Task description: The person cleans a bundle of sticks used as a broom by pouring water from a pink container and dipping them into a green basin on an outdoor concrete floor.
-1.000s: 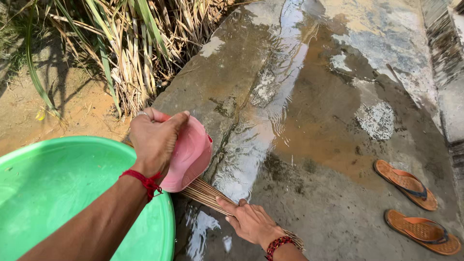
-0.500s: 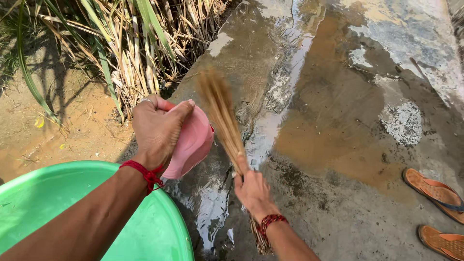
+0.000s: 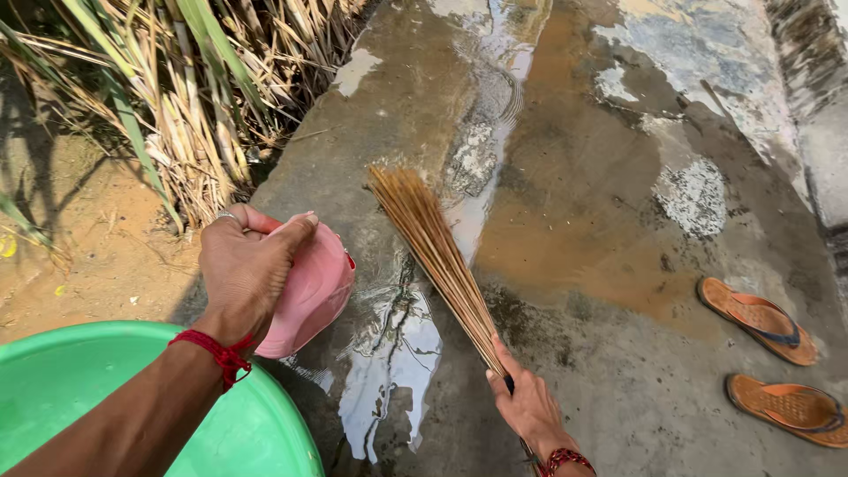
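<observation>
Bare soil: a patch of orange-brown earth (image 3: 88, 238) is seen at the far left, partly shaded.
Dry plants: a clump of straw-coloured stalks with long green leaves (image 3: 190, 97) is rooted at the far left, just beside the edge of the slab.
Green tub: a large round green plastic basin (image 3: 256, 433) is seen at the near left corner; its rim lies under the left forearm.
Left hand: the left hand (image 3: 243, 269) is closed around a pink plastic scoop; a ring is worn on one finger and a red thread on the wrist.
Pink scoop: the pink rounded plastic scoop (image 3: 309, 296) is held tilted above the near left edge of the slab, just right of the basin.
Water: a shiny puddle (image 3: 389, 353) is spread on the slab right below the scoop, and a wet streak is seen running to the far side.
Slab: the grey and brown wet concrete floor (image 3: 574, 221) fills the middle and right.
Broom: a bundle of thin tan sticks bound as a broom (image 3: 437, 256) is laid slanting, its tips fanned on the slab at the far end.
Right hand: the right hand (image 3: 528, 405) is wrapped around the near end of the broom; a red beaded band is worn on the wrist.
Sandals: two orange flat sandals with dark straps (image 3: 760, 322) are lying at the near right, close together but apart.
</observation>
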